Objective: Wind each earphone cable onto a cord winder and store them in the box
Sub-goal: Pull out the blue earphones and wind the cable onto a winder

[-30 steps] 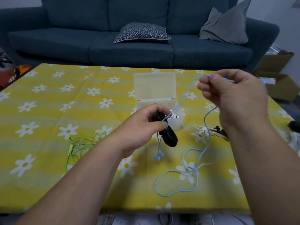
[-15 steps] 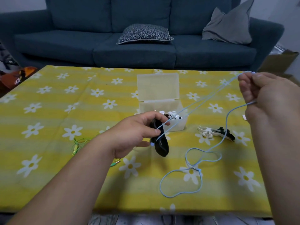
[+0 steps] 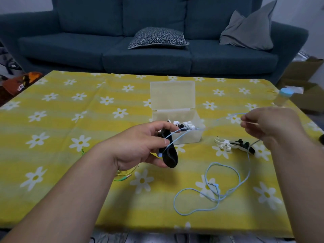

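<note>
Light-blue earphone cable (image 3: pixel 219 199) is needing steady tension: left grip (image 3: pixel 140 146) is clutching the black oval cord winder (image 3: pixel 170 158), right grip (image 3: pixel 273 127) apparently pinching cable.

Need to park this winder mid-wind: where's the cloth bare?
Bare: the wide left stretch of cloth, left of the box and beyond the green cable; also the strip behind the box. Crowded: right front, with spare winders and blue cable loops.

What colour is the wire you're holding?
Light blue. The earphone cable shows best in the head view, running from the cord winder onto the tablecloth.
</note>
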A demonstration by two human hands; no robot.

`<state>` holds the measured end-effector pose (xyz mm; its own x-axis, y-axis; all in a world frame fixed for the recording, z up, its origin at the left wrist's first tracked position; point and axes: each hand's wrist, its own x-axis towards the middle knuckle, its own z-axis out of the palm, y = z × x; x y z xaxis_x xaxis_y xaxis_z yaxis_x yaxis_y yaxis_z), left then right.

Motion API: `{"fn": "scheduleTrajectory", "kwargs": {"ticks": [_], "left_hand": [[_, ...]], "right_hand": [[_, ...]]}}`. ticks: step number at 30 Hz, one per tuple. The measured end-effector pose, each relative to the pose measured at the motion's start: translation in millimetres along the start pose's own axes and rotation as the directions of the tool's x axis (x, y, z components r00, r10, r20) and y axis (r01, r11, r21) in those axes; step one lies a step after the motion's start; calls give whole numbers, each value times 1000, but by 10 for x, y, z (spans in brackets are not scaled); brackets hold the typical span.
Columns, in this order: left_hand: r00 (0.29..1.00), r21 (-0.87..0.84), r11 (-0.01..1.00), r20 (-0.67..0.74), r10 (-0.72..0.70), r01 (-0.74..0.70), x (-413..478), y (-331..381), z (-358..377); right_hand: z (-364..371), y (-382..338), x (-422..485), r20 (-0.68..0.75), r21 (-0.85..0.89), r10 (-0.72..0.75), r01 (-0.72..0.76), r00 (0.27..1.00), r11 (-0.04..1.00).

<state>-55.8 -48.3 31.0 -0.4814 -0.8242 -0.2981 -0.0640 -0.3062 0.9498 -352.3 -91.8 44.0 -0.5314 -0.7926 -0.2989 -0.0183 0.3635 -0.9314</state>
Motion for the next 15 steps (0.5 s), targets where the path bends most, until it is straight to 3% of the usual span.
{"fn": "scheduleTrajectory", "kwargs": {"ticks": [2, 4, 6, 8, 10, 11, 13, 15], "left_hand": [[1000, 7, 1000, -9, -15, 15, 3, -1, 7], [999, 11, 1000, -18, -28, 28, 11, -2, 14], [999, 22, 999, -18, -36, 36, 16, 5, 21], [999, 36, 999, -3, -40, 40, 21, 11, 37], [999, 42, 998, 20, -41, 40, 25, 10, 58], [999, 37, 999, 27, -38, 37, 25, 13, 71], [999, 32, 999, 26, -25, 24, 22, 21, 82], [1000, 33, 999, 18, -19, 19, 11, 34, 76]], "right_hand": [[9, 45, -15, -5, -220, -37, 35, 999, 975], [43, 63, -63, -14, -479, -150, 125, 989, 869], [126, 41, -194, 59, -580, -316, 290, 947, 761], [271, 2, -418, 327, -419, -394, 506, 859, 754], [449, 1, -636, 653, -178, -310, 538, 691, 824], [515, 19, -699, 764, -142, -240, 519, 599, 843], [594, 96, -720, 877, -173, -103, 507, 470, 844], [605, 149, -685, 907, -235, -5, 516, 420, 824]]}}
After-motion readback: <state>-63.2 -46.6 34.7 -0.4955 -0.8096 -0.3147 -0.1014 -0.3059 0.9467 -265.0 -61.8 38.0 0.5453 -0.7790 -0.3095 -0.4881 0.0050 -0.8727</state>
